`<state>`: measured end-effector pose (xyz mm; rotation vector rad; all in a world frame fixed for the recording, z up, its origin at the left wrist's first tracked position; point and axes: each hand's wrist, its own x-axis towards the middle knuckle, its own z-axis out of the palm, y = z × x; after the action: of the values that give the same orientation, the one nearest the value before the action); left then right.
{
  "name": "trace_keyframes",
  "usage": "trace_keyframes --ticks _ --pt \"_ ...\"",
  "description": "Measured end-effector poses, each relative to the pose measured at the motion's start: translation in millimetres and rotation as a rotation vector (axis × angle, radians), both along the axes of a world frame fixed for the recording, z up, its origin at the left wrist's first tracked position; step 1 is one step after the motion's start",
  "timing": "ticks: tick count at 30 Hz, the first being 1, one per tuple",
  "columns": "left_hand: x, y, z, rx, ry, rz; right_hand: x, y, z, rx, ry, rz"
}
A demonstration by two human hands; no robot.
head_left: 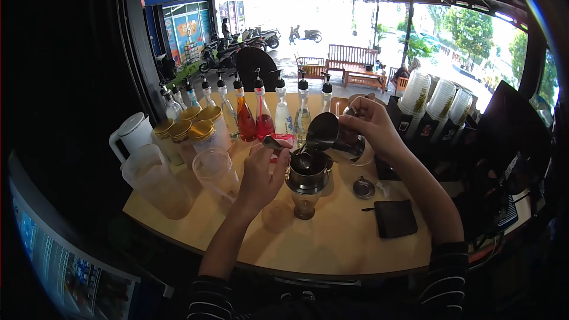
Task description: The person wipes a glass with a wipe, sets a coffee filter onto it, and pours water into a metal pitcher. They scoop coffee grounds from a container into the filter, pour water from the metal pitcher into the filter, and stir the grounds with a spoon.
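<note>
The left hand (pixel 262 175) has its grip pinching a dark, shiny spoon (pixel 303 161), whose rounded bowl sits at the open mouth of a silver metal drip filter (pixel 307 182); whether bowl and rim touch is hard to tell. That filter stands upright on a small clear glass (pixel 304 206) near the middle of the pale wooden desk (pixel 349 243). The right hand (pixel 372 123) has thumb and fingers pressed together on a dark, smooth-sided vessel (pixel 323 131), tilted toward the filter just above it; its contents cannot be made out. To the right on the desk lie a round metal lid (pixel 363 187) and, nearer the person, a square black pouch (pixel 396 219). A clear plastic cup (pixel 214 169) stands left of the left hand, with gold-lidded jars (pixel 203 132) behind it.
</note>
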<state>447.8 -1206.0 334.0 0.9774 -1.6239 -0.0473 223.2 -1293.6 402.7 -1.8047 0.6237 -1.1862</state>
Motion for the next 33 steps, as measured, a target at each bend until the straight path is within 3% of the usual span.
trace_keyframes --ticks 13,33 --pt "1.0 2.1 2.5 -0.028 -0.069 0.043 3.3 12.6 10.3 0.090 0.039 0.008" --pt "2.6 -1.0 1.8 -0.022 -0.043 0.055 -14.7 2.1 0.9 -0.014 0.099 -0.107"
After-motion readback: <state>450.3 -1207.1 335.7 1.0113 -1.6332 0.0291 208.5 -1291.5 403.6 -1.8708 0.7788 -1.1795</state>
